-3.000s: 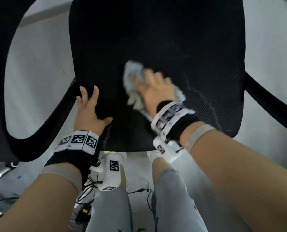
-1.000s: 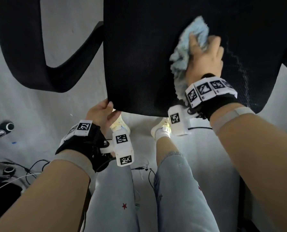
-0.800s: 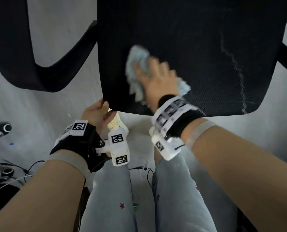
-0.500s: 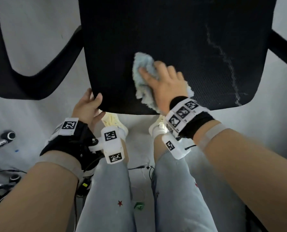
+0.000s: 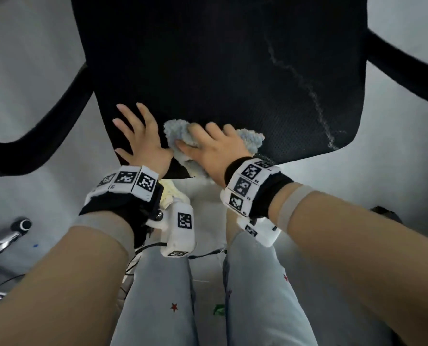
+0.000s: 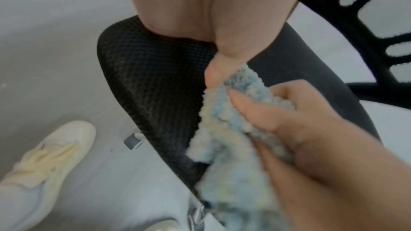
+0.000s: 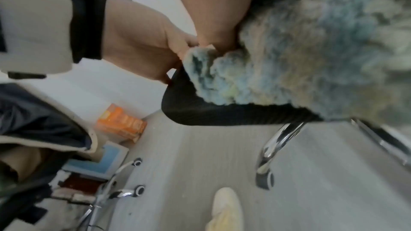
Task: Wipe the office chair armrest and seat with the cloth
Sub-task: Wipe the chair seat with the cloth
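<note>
The black mesh seat [image 5: 220, 58] fills the upper head view, with a pale streak [image 5: 305, 83] on its right side. My right hand [image 5: 213, 141] lies on a fluffy pale-blue cloth [image 5: 250, 138] at the seat's front edge. In the left wrist view its thumb and fingers bunch the cloth [image 6: 222, 129]. My left hand [image 5: 133, 126] rests flat on the seat's front left corner with fingers spread, and its thumb touches the cloth. Black armrests curve out at the left [image 5: 45, 136] and right [image 5: 407, 71]. The cloth [image 7: 289, 59] hangs over the seat edge [image 7: 200, 113].
My legs in light jeans stand right before the seat, a pale shoe [image 6: 48, 155] under its front. A chrome chair leg with a caster [image 7: 273, 148] sits below the seat. Another chair's caster [image 5: 20, 226] and cables lie at the left. An orange box [image 7: 121, 126] is on the floor.
My left hand left the seat's front corner edge and now lies flat on top of the seat. My right hand has slid the cloth toward the front edge, beside the left hand.
</note>
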Demonstrator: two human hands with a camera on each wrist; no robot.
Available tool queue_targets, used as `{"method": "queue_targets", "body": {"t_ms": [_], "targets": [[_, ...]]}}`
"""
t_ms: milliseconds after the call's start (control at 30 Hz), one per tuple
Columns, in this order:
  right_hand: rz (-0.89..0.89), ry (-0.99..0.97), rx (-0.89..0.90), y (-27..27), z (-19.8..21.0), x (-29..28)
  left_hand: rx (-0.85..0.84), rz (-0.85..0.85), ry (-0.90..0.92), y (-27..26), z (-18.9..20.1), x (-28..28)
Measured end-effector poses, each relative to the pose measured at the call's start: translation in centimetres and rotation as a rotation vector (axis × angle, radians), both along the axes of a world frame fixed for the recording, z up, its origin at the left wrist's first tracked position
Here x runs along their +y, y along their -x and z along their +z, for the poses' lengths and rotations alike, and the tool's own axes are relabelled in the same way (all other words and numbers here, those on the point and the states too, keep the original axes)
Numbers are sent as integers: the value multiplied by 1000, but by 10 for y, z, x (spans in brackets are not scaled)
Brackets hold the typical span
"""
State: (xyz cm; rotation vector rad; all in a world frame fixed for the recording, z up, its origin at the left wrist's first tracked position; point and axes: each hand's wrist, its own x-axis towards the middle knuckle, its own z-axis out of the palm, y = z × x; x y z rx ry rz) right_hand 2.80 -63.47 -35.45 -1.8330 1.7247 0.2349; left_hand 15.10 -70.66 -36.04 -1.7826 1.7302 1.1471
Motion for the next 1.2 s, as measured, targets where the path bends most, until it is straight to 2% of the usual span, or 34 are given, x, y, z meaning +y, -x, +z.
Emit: {"method": "queue_targets", "body": {"t_ms": [33, 100, 133, 200, 233, 267, 333, 433, 500, 633, 800, 867, 1033, 1100, 1167, 1200], "targets": [[38, 61, 29, 8, 2, -4, -12, -30, 0, 0, -1, 0], [38, 45, 119, 38, -4, -13, -34, -54, -21, 0, -1, 0], [-83, -13, 147, 57, -7, -16, -43, -59, -30, 1, -1, 0], [-449, -29, 202, 91, -4, -23, -67, -67, -30, 5, -1, 2], [-580, -13, 220, 99, -2, -27, -83, -66, -26, 8, -1, 3], [-627, -2, 242, 98, -3, -28, -100, -54, -21, 13, -2, 5], [-565, -4, 244, 81, -5, -25, -116, -8, -13, 21, -1, 6], [-255, -17, 157, 45, -3, -1, -102, 45, -55, 33, 2, 0], [-143, 30, 180, 29, 2, 17, -108, 64, -83, 38, 3, -3], [-217, -52, 126, 41, -7, -13, -205, 57, -65, 45, -6, -2], [-413, 65, 183, 50, -21, -79, -244, -4, 0, 42, -22, -1], [-409, 46, 179, 49, -17, -77, -246, 42, 24, 44, -20, 0], [-236, 34, 196, 38, -3, -20, -239, 118, 14, 46, -25, -1], [-226, -48, 170, 46, -9, -32, -240, 111, 30, 44, -27, -1], [-331, 19, 175, 52, -15, -66, -229, 102, 85, 43, -34, 4], [-394, 58, 184, 56, -17, -87, -226, 104, 172, 43, -37, 5]]}}
